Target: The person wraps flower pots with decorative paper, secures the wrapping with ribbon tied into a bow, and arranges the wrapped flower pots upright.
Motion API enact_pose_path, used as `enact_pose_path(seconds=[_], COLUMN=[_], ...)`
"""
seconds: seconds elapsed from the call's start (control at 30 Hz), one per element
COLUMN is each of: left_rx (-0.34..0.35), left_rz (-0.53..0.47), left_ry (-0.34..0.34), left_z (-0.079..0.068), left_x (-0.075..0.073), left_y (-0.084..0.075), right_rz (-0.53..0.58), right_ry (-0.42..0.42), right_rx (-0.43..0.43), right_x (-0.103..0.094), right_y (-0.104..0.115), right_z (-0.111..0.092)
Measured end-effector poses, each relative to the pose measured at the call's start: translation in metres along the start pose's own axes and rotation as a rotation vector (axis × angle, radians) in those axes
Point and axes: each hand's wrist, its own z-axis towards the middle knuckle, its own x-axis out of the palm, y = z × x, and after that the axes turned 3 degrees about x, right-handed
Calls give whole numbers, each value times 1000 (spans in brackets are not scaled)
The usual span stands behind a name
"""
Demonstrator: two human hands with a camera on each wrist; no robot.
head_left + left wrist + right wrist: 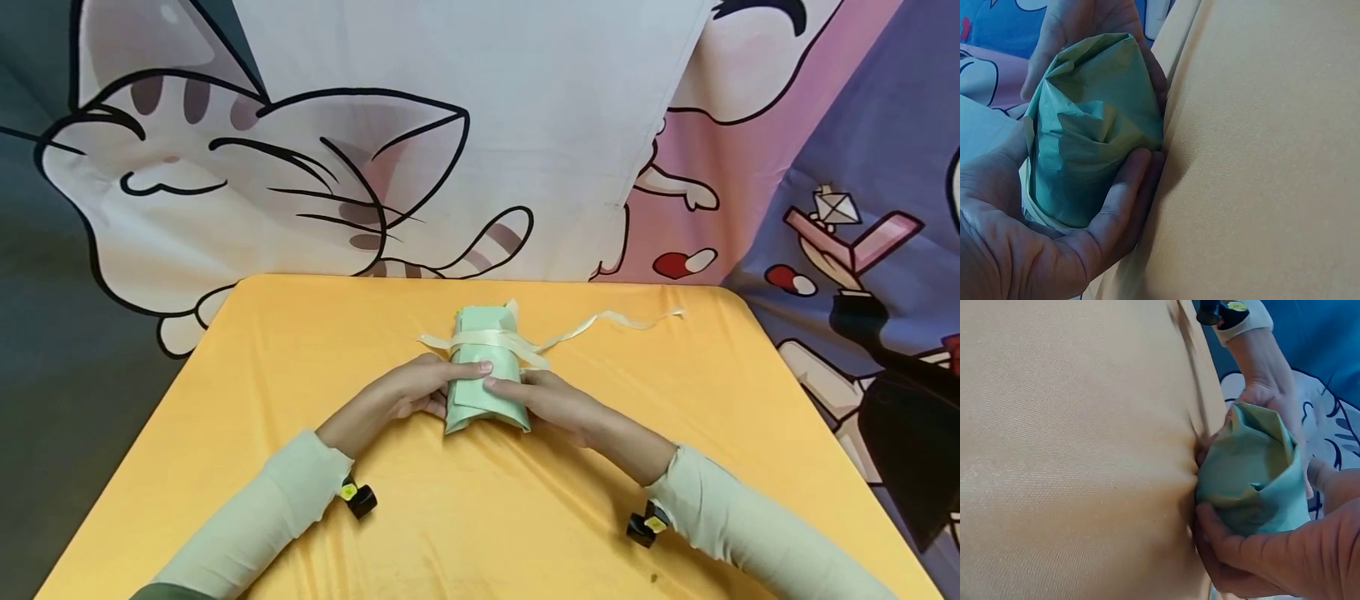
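A parcel wrapped in light green paper [480,396] lies near the middle of the table, a pale ribbon [491,337] round its far half. One ribbon tail trails to the right in a twist, and a shorter end sticks out to the left. My left hand [420,383] grips the parcel's left side, thumb on top and fingers curled low. From the right, my right hand [558,402] holds it too, its thumb tip close to the other thumb. The near end of the green paper [1091,131] shows folded, creased flaps in the left wrist view, and both hands cup it in the right wrist view.
A yellow cloth [360,325] covers the table, wrinkled near the parcel. Behind it hangs a cartoon-printed backdrop [570,100]. A dark object [911,450] stands beyond the table's right edge. Small black cameras [360,498] sit at both wrists.
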Motion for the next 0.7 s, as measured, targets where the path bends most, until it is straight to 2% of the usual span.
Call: enact_pose_path(seconds=[0.23,0.37,0.47,0.57,0.7], left_rx=[-18,-7,10,22,22], left_rz=[-34,1,54,137,281], left_ry=[24,40,44,19,-28], left_z=[1,1,0,-4,-10], left_x=[-3,-4,-4,-6,-21], left_y=[0,-2,-2,-3,-14], right_rz=[10,10,-6,-22,-19], right_ry=[-14,-26,-43,-69,-90], right_rx=[4,7,14,29,41], right_x=[4,4,6,7,7], right_y=[2,4,7,9,8], right_z=[7,8,6,5,4])
